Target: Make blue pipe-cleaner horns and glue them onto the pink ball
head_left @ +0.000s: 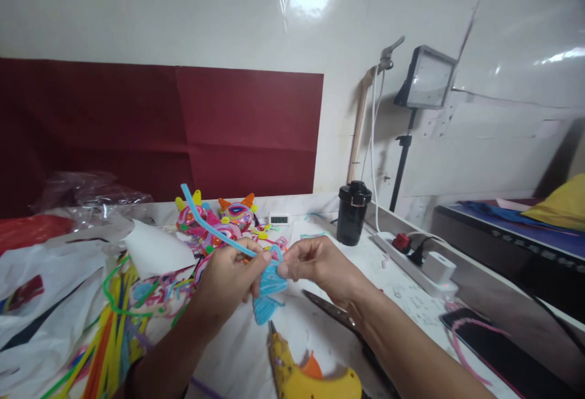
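- Nearest us a yellow glue gun (306, 374) lies on the white table (411, 301), with scissors (333, 317) just beside it.
- Above them our left hand (228, 280) and right hand (315, 265) both pinch a blue pipe-cleaner piece (269, 292), held over the table; its free end (201, 213) sticks up to the left.
- Loose pipe cleaners (109, 338) lie at left.
- Farther back we see colourful pipe-cleaner figures (228, 216), a black jar (353, 213) and a power strip (420, 265).
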Demonstrator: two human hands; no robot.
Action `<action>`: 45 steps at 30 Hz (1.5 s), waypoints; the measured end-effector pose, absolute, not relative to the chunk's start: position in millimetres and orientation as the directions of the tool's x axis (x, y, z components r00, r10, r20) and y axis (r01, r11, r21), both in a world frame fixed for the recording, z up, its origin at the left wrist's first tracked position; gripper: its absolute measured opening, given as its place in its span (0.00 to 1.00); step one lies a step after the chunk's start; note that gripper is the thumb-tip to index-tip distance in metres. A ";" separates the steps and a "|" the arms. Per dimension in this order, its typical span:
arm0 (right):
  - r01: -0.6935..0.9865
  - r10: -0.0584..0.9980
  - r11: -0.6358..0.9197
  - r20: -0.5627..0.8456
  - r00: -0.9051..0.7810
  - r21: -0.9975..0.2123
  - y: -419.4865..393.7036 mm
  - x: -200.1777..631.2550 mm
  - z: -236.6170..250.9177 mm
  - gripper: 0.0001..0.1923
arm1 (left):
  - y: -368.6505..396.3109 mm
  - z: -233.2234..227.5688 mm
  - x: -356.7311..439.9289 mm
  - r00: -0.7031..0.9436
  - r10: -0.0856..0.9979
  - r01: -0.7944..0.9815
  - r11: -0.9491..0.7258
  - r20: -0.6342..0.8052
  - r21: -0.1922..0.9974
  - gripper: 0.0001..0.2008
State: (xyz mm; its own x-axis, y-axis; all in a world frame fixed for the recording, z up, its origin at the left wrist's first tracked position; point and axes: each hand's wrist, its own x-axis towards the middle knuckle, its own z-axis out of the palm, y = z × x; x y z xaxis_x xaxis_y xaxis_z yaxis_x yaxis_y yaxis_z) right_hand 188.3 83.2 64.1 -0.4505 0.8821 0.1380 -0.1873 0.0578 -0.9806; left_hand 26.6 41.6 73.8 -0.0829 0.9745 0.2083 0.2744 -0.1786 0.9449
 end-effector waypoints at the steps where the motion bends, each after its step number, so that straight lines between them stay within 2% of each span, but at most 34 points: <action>1: -0.193 0.881 0.058 0.141 -0.451 -0.980 83.3 188.1 64.3 0.15 | 41.4 74.8 26.1 -0.079 0.979 0.251 -0.165 0.190 0.954 0.09; 5: -0.205 0.883 0.036 0.127 -0.452 -0.978 83.1 187.4 66.2 0.16 | 40.8 79.1 25.9 -0.084 0.988 0.181 -0.114 0.131 0.977 0.07; 14: -0.191 0.900 -0.007 0.077 -0.429 -0.982 81.1 188.1 72.9 0.15 | 41.9 78.9 24.7 -0.090 0.990 0.143 -0.093 0.107 0.985 0.09; 24: -0.190 0.893 0.045 0.125 -0.433 -0.981 82.5 187.3 70.7 0.14 | 44.2 77.9 23.4 -0.091 0.987 0.149 -0.121 0.136 0.981 0.10; 35: -0.182 0.905 0.105 0.170 -0.391 -0.978 79.1 182.7 70.6 0.13 | 48.2 71.2 20.8 -0.059 0.991 0.047 -0.115 0.118 0.992 0.10; 45: -0.141 0.891 0.111 0.161 -0.423 -0.984 78.8 183.5 69.7 0.13 | 50.0 68.9 19.4 -0.046 0.993 0.035 -0.108 0.109 0.994 0.10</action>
